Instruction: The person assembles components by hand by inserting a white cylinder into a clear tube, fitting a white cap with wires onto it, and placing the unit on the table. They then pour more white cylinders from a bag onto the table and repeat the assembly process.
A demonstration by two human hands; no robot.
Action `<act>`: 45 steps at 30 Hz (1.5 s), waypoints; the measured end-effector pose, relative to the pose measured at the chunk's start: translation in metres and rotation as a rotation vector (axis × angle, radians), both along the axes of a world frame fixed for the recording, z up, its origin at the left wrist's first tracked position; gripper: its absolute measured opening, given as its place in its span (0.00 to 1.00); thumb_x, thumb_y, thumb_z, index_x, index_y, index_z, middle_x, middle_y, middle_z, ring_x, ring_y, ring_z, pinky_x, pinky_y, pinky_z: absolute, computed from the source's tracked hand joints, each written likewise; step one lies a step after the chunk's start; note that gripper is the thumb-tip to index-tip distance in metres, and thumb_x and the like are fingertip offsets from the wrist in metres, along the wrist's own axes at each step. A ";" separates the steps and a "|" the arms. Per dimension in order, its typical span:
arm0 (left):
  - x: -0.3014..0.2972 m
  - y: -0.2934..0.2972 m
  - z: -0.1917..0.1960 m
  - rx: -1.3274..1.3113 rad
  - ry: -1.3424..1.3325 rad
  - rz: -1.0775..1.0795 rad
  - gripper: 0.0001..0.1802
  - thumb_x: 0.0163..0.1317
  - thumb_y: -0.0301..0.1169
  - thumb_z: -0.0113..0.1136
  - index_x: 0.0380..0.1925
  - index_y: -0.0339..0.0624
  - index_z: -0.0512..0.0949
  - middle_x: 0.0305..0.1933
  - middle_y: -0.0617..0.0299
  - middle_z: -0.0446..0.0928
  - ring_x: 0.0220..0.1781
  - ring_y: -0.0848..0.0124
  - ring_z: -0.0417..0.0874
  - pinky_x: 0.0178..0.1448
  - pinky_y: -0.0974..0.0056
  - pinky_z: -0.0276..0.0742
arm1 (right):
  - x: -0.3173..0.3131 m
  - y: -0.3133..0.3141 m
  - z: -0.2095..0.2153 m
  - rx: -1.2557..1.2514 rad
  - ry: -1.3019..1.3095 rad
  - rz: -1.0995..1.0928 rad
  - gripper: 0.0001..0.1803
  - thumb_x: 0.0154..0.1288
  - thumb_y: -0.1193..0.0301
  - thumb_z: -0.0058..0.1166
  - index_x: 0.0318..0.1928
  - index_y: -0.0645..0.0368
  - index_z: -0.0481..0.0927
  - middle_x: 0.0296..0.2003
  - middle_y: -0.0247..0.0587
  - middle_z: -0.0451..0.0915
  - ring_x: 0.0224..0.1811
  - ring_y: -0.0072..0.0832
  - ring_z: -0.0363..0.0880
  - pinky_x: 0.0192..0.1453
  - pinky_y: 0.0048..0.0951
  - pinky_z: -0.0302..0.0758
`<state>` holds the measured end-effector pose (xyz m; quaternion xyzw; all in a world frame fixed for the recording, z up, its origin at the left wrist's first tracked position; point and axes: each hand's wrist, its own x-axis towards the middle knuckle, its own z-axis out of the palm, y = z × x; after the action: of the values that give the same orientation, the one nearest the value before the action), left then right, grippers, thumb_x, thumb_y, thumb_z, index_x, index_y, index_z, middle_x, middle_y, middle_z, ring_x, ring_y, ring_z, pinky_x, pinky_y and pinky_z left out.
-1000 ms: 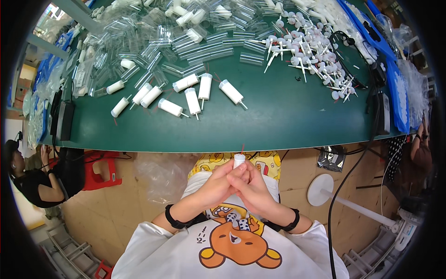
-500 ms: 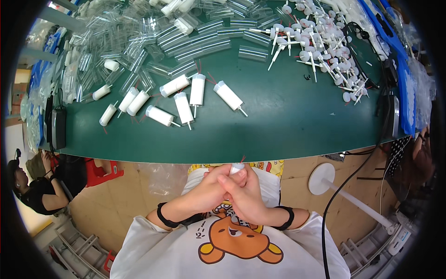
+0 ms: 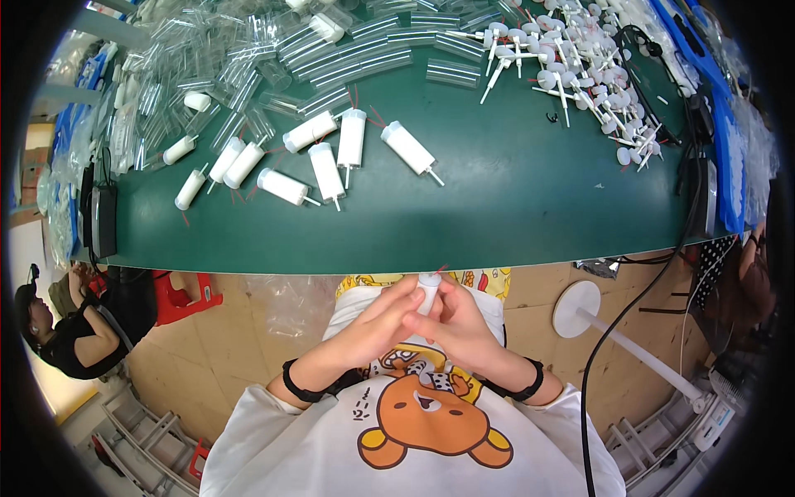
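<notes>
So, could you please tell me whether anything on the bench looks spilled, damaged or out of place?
Nothing stands out. The white cylinders lie loosely on the green table beside heaped clear tubes and white plungers. Both hands, left hand and right hand, hold one white cylinder.

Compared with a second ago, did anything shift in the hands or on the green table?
Little changed. Both hands stay closed around the small white tube in front of the chest, left hand and right hand pressed together as before; the tube's tip still pokes out on top. The whole view slid a little as the head moved. The white filled tubes on the green table lie in the same spread.
</notes>
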<state>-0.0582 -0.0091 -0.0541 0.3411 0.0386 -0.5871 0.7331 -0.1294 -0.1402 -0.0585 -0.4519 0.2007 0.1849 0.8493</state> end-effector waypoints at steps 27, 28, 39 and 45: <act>0.000 -0.001 -0.005 0.084 -0.222 -0.130 0.15 0.71 0.41 0.40 0.29 0.43 0.64 0.25 0.67 0.65 0.24 0.80 0.66 0.28 0.74 0.64 | 0.009 0.019 0.009 0.137 0.156 -0.245 0.21 0.59 0.68 0.59 0.48 0.65 0.68 0.37 0.37 0.76 0.28 0.14 0.73 0.22 0.14 0.69; 0.000 -0.002 -0.004 0.087 -0.216 -0.134 0.15 0.71 0.41 0.40 0.29 0.43 0.64 0.25 0.67 0.65 0.24 0.80 0.66 0.28 0.74 0.64 | 0.009 0.018 0.008 0.140 0.162 -0.248 0.21 0.59 0.68 0.59 0.48 0.65 0.68 0.37 0.37 0.76 0.28 0.14 0.73 0.22 0.14 0.69; -0.023 -0.013 -0.012 0.012 -0.038 0.160 0.04 0.68 0.29 0.41 0.37 0.41 0.62 0.32 0.63 0.64 0.28 0.77 0.67 0.30 0.70 0.67 | 0.016 -0.013 0.008 0.094 0.189 0.030 0.18 0.57 0.76 0.55 0.47 0.66 0.69 0.42 0.50 0.77 0.36 0.19 0.76 0.27 0.14 0.71; -0.008 -0.015 -0.006 0.004 -0.060 0.064 0.08 0.69 0.34 0.41 0.33 0.42 0.62 0.30 0.65 0.63 0.26 0.77 0.65 0.29 0.70 0.65 | 0.017 0.003 0.009 0.118 0.167 -0.159 0.20 0.55 0.72 0.60 0.47 0.64 0.69 0.32 0.37 0.73 0.26 0.13 0.70 0.20 0.13 0.64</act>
<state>-0.0660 -0.0242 -0.0606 0.3587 0.0288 -0.5526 0.7517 -0.1121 -0.1372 -0.0496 -0.3667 0.2946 0.1655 0.8668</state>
